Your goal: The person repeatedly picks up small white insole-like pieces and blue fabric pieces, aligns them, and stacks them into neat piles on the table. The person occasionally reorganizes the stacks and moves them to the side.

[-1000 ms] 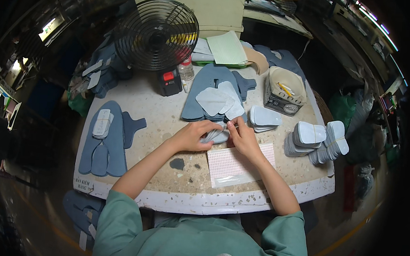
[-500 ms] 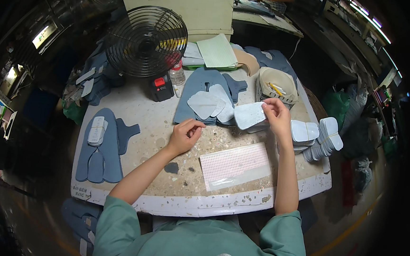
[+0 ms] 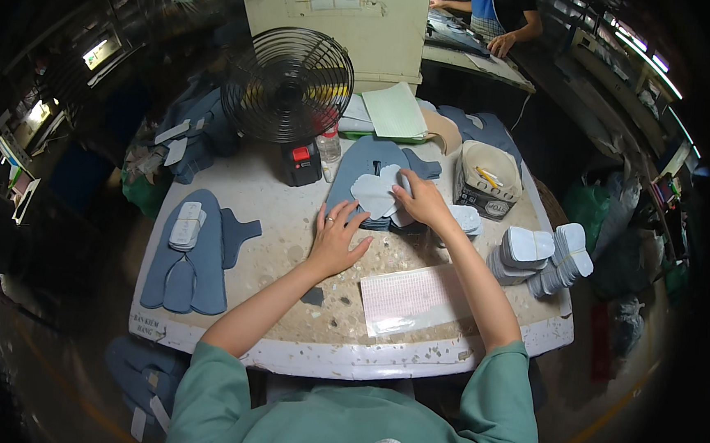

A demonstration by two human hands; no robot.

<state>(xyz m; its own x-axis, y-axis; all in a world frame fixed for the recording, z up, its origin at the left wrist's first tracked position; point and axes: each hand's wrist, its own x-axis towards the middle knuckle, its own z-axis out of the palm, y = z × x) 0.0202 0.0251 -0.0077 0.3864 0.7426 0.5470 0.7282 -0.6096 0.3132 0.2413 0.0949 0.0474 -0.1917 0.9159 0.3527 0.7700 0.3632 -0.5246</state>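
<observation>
A stack of blue-grey cut pieces (image 3: pixel 357 162) lies at the middle of the table, with several pale, rounded cut pieces (image 3: pixel 375 192) loosely overlapping on top. My right hand (image 3: pixel 424 203) reaches over from the right and pinches the edge of a pale piece lying on this pile; its fingers partly cover that piece. At the stack's front edge rests my left hand (image 3: pixel 339 238), palm down with fingers spread, its fingertips by the lowest pale piece. Small stacks of pale pieces (image 3: pixel 526 246) stand at the right, one bundle tied with a band.
A black fan (image 3: pixel 289 85) stands at the back left. Beyond the pile is a basket (image 3: pixel 490 177) with yellow pens. A printed sheet (image 3: pixel 411 299) lies near the front. Blue-grey pieces (image 3: pixel 162 270) with a pale bundle lie left. A co-worker's hand (image 3: pixel 501 44) shows at another table.
My right hand has brought a pale piece leftward, down onto the pile. My left hand has opened from a loose curl and spread by the stack. The view has shifted slightly.
</observation>
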